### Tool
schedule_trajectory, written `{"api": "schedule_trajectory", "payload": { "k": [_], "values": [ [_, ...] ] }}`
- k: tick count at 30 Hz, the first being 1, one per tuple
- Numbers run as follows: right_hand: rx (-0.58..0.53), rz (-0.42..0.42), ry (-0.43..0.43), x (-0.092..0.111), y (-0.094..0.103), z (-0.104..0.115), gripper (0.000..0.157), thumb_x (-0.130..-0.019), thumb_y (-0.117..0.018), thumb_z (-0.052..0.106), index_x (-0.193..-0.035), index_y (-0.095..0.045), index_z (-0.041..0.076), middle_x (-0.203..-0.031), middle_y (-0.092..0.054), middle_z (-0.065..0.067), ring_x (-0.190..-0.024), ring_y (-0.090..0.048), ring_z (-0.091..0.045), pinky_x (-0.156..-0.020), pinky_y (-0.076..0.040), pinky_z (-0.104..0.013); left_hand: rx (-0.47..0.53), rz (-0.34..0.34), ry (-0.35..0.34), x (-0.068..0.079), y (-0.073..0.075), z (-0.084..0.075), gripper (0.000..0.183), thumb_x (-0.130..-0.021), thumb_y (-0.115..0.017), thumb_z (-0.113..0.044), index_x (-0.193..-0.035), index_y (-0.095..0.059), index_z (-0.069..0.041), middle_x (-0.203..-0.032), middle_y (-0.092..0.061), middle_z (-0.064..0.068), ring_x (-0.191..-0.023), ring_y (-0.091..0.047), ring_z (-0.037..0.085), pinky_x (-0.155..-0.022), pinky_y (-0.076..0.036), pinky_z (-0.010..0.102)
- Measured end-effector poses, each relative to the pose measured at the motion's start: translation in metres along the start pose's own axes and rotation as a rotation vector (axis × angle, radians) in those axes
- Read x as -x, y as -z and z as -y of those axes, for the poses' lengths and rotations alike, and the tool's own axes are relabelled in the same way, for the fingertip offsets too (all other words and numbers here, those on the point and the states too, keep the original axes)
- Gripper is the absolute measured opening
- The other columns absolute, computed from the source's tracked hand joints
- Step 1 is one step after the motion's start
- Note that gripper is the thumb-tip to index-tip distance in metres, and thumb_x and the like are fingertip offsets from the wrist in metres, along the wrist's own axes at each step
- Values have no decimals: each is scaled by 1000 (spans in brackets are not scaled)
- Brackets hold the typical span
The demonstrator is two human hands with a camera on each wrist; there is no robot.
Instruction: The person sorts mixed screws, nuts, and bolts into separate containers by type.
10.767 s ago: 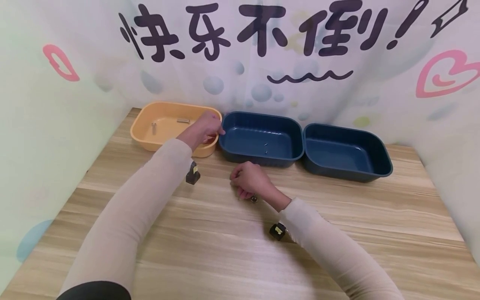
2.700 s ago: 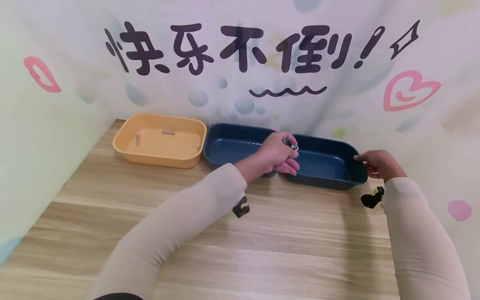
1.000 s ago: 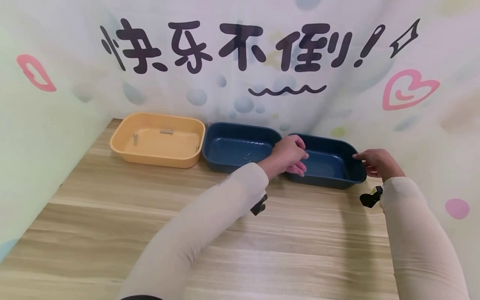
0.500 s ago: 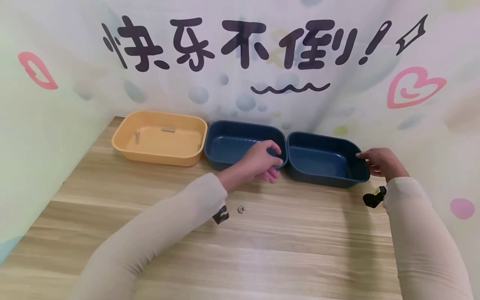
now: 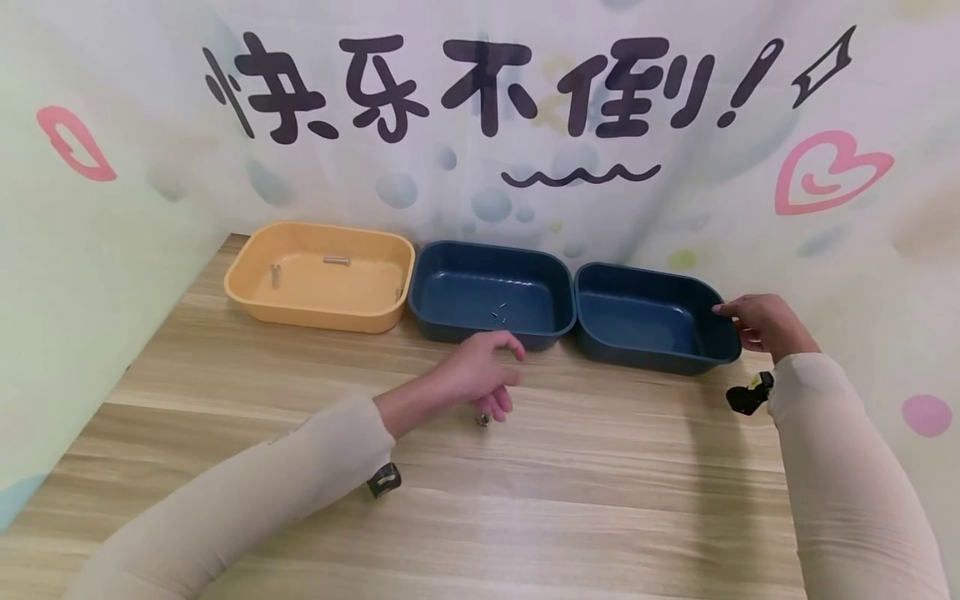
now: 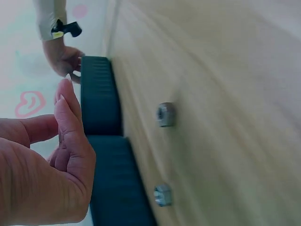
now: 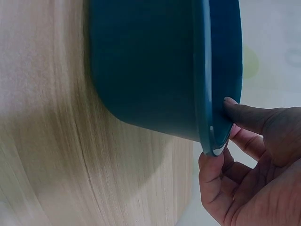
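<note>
My left hand point(image 5: 480, 371) hovers over the table in front of the middle blue bin point(image 5: 457, 333), its fingers loosely bent and nothing held. Beneath its fingertips a hex nut point(image 5: 483, 420) lies on the wood. The left wrist view shows two metal nuts apart on the table, a nearer nut point(image 6: 162, 195) and another nut point(image 6: 165, 114). At the far right, my right hand point(image 5: 768, 323) pinches the end rim of the right blue bin point(image 5: 652, 358). In the right wrist view, the thumb point(image 7: 249, 115) lies inside that rim and the curled fingers outside.
A yellow bin point(image 5: 322, 317) at the left end holds a few bolts point(image 5: 336, 261). Several small screws point(image 5: 498, 315) lie in the middle blue bin. The three bins stand in a row against a printed cloth backdrop point(image 5: 480, 200).
The left hand held a nut 2.7 s ago and was over the right blue bin; it has since drawn back leftward and toward the front, without it. The right hand stays on the rim.
</note>
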State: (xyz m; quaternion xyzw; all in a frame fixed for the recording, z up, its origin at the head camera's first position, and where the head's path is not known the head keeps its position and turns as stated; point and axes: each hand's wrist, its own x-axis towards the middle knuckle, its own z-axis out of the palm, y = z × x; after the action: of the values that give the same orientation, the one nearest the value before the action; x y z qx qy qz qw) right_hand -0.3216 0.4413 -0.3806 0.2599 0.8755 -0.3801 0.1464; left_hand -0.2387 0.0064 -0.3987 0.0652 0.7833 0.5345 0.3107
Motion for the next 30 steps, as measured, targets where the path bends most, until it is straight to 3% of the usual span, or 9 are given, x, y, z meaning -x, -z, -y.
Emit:
{"api": "schedule_trajectory", "payload": {
  "k": [5,10,19,30],
  "values": [
    [-2,4,0,-2,0,-2,29,-97,-57,31,-104,-52,4,-75,-52,0,-67,-52,-15,-63,-52,-27,5,-1,25,4,-2,21,31,-92,-62,-3,-122,-55,-8,-60,-63,16,-43,-60,20,-40,-46,24],
    [-5,0,-3,-3,2,-2,32,-96,-57,32,-107,-52,3,-76,-51,0,-68,-52,-16,-64,-52,-27,-11,13,44,4,-2,36,32,-87,-61,3,-117,-56,-8,-57,-61,14,-42,-58,18,-39,-44,23],
    [8,4,-1,0,-1,1,40,-98,-55,32,-119,-48,-2,-79,-52,-2,-71,-52,-17,-66,-51,-28,-55,9,140,7,-5,47,34,-82,-64,10,-110,-55,-8,-57,-59,14,-41,-56,17,-37,-44,23],
    [-1,-1,-15,0,-1,1,36,-99,-54,31,-116,-49,0,-79,-52,-2,-71,-51,-17,-65,-51,-27,-109,31,132,3,-5,57,23,-84,-64,7,-99,-55,-9,-54,-60,12,-40,-57,17,-37,-46,24]
  ]
}}
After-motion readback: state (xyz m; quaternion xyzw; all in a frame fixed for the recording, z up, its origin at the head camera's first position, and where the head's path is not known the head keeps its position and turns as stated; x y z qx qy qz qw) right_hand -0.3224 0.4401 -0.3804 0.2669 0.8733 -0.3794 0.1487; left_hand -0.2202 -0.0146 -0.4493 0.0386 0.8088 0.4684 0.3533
